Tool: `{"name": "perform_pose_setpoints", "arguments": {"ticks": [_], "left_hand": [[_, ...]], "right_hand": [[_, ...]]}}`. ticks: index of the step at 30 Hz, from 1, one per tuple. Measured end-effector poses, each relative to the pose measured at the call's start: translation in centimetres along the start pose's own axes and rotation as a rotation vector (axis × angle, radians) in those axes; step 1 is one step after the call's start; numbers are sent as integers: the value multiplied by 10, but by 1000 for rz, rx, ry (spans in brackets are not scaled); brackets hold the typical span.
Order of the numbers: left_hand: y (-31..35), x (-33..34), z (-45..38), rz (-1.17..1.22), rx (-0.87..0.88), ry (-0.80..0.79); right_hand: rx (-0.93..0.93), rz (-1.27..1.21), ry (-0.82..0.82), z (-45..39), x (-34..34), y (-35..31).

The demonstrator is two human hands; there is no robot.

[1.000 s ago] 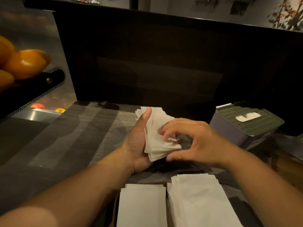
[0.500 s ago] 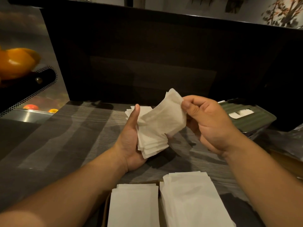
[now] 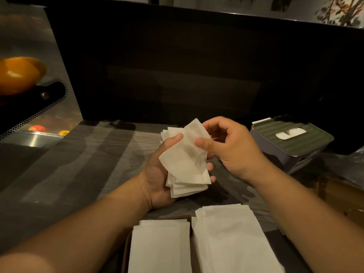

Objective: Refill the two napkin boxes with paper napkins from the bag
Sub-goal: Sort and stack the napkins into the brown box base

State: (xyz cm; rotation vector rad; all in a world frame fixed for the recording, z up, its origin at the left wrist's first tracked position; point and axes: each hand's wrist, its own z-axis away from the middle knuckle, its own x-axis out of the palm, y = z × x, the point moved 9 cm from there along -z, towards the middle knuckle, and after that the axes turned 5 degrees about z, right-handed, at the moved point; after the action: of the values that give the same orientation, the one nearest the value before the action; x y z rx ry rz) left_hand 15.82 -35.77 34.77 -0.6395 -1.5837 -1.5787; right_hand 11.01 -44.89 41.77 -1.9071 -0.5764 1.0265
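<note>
We've got the napkin stack (image 3: 183, 186) gripped in our left hand (image 3: 157, 174) over the counter (image 3: 98, 164), thumb on top. Right hand (image 3: 232, 150) pinches the top napkin (image 3: 185, 154) btwn thumb & fingers. Napkin box (image 3: 291, 142) w/ green lid sits to the right, well apart. Two more napkin piles (image 3: 232, 243) lie near us.
</note>
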Motion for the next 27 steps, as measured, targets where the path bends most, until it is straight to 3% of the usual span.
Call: {"name": "perform_pose_setpoints", "arguments": {"ticks": [6,15,23,25,27], "left_hand": [[-1,1,-1,-27,-12,16],[-2,0,-3,-14,-23,4],[5,-11,-3,-54,50,120],[6,-14,-3,-47,53,134],[7,-15,-5,-55,56,128]], "right_hand": [[-69,29,125,-1,-17,-8],[-89,59,135,-4,-31,-21],[-188,172,174,-1,-54,-50],[-223,205,128,2,-55,-62],[-184,90,33,5,-54,-68]]}}
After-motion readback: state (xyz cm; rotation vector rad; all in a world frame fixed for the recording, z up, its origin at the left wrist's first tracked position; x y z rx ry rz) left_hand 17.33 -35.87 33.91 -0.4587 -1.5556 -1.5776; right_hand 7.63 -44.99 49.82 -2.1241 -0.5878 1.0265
